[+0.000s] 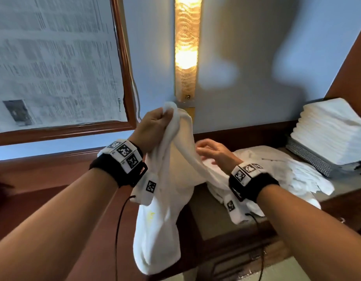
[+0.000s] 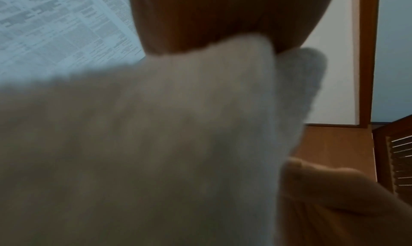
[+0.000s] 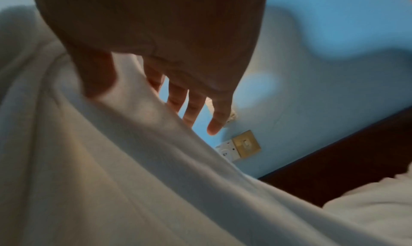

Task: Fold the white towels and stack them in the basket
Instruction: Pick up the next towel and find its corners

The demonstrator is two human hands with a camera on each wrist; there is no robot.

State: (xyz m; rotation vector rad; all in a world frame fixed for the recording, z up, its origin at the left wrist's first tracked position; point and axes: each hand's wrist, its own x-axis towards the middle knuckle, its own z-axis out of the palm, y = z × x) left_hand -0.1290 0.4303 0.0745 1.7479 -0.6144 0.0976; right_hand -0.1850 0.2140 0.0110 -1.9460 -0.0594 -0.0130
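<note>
Your left hand pinches one white towel by its top corner, so it hangs long axis vertical over the worktop front edge. Your right hand, fingers spread, touches its trailing edge above a loose towel heap. One folded stack fills the basket at far right.

Left wrist view: towel fills most of the frame, badly blurred, cut off at the left and bottom edges; weave not readable. It hides most of the left hand. Newspaper print too blurred to read.

Right wrist view: right hand cut off at the top edge; fingertips soft with blur.

Head view: basket mostly hidden under the stack of folded towels, which the right edge cuts off. Desk front edge partly hidden by the hanging towel.
</note>
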